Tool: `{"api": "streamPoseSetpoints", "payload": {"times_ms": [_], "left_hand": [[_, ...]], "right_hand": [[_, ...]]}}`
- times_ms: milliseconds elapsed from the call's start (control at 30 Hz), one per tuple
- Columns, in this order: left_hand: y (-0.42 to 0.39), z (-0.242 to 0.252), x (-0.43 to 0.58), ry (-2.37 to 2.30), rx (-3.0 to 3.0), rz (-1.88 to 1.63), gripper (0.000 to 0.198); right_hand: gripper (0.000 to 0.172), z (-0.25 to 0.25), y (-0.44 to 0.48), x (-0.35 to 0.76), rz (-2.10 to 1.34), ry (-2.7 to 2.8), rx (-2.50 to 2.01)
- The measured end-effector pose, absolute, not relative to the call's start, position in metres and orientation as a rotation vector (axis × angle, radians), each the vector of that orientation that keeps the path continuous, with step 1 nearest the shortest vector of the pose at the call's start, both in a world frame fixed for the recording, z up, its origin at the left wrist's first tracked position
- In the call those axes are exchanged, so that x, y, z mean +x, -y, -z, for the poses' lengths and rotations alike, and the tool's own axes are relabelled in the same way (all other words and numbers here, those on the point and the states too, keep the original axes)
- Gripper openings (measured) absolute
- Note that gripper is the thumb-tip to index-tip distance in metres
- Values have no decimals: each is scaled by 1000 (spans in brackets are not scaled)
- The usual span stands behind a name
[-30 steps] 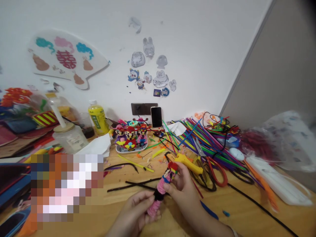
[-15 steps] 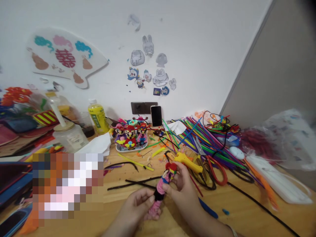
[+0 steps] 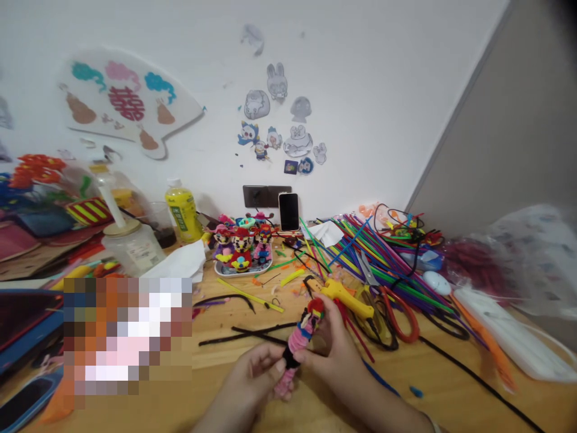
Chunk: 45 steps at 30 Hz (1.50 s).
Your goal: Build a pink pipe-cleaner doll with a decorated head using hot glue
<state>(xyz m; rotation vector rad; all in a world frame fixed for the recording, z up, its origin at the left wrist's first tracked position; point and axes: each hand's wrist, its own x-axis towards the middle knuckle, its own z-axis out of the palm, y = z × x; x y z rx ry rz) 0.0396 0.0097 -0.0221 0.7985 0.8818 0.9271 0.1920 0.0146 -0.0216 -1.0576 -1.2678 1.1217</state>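
Note:
A small pipe-cleaner figure (image 3: 300, 340) with a red cap and a pink body is held upright and tilted in front of me. My right hand (image 3: 329, 343) grips its upper part, and my left hand (image 3: 256, 376) pinches the black band around its middle. A long black pipe cleaner (image 3: 252, 335) runs left from the figure across the wooden table (image 3: 234, 385). A yellow glue gun (image 3: 347, 299) lies just beyond my right hand, with red-handled scissors (image 3: 399, 316) to its right.
A heap of coloured pipe cleaners (image 3: 387, 267) fills the table's right side. Finished figures stand on a tray (image 3: 241, 269) at the back, near a phone (image 3: 288, 211), a yellow bottle (image 3: 183, 210) and a plastic jar (image 3: 133, 248). A pixelated patch (image 3: 126, 337) covers the left.
The view has shifted slightly, so the table items sit a little further right. Both hands still hold the figure, which has barely moved.

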Motion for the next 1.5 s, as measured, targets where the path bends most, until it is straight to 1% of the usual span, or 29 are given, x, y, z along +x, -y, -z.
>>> {"api": "streamPoseSetpoints", "payload": {"times_ms": [167, 500, 1033, 1167, 1267, 1500], "left_hand": [[-8, 22, 39, -877, 744, -928, 31], [-11, 24, 37, -837, 760, -909, 30], [-12, 33, 35, -890, 857, -950, 29], [-13, 35, 35, -894, 857, -944, 34], [-14, 37, 36, -880, 845, -954, 34], [-13, 37, 36, -811, 806, -957, 32]], "right_hand": [[86, 19, -15, 198, -1160, 1333, -1083], [83, 21, -15, 193, -1072, 1284, -1148], [88, 22, -13, 188, -1166, 1210, -1172], [90, 20, -10, 185, -1229, 1157, -1138], [88, 22, -10, 187, -1184, 1199, -1162], [87, 30, -13, 191, -965, 1404, -1202]]}}
